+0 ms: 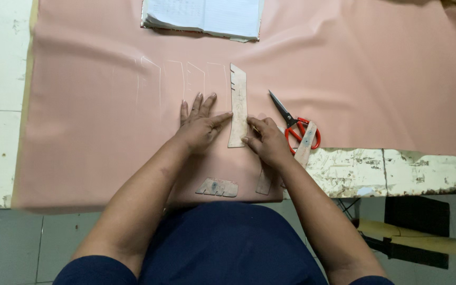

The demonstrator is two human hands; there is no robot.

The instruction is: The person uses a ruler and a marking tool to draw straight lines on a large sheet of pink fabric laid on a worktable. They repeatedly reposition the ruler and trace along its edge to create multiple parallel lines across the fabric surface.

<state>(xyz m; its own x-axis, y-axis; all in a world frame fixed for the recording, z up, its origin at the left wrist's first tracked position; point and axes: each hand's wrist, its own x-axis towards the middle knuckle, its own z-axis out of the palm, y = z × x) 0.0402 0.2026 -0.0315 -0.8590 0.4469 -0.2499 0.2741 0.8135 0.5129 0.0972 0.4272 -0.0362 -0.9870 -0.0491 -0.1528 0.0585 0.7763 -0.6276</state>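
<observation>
on pink cloth (106, 132), left hand (199, 126) lies flat, grip apart, right hand (267, 140) fingertips pinning a card template (238, 105).

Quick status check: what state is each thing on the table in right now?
Cloth: spread flat, chalk outlines on it.
Long template: flat on the cloth, pinned by both hands.
Left hand: open, fingers spread, pressing the template's edge.
Right hand: fingertips on the template's other edge.
Scissors: closed, lying on the cloth.
Notebook: open.
Small template: lying loose, untouched.
</observation>
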